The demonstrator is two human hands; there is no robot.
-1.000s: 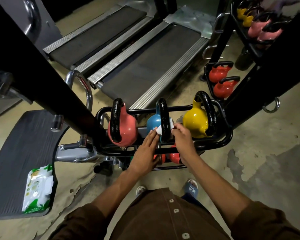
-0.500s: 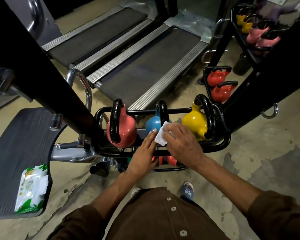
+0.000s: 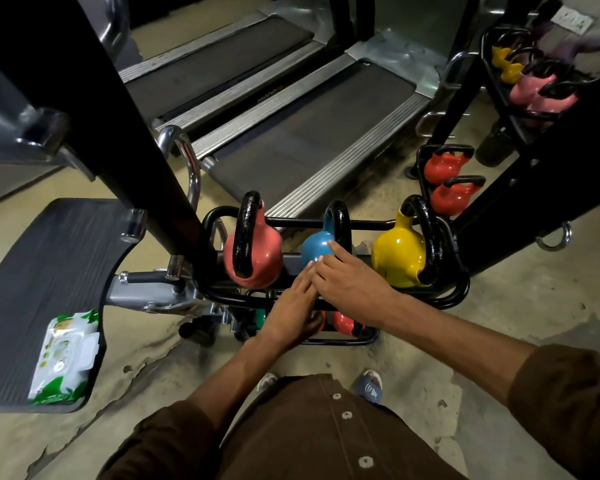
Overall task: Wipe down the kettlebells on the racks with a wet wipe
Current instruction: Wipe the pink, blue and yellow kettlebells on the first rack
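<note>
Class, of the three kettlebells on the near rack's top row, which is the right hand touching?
The blue kettlebell in the middle: the right hand lies on it, while the pink kettlebell and yellow kettlebell flanking it go untouched.

Both arms reach forward and down from the body, forearms bare, brown sleeves [image 3: 174, 427] bunched near the elbows. The left hand [image 3: 293, 306] lies palm down, its fingers straight and close together, pointing ahead. The right hand [image 3: 347, 282] angles in from the right side, also palm down, its fingers [image 3: 328, 251] stretched out and slightly fanned. The two hands meet, the left's fingertips sitting right against the right hand's fingers. Anything under the right palm is hidden.
</note>
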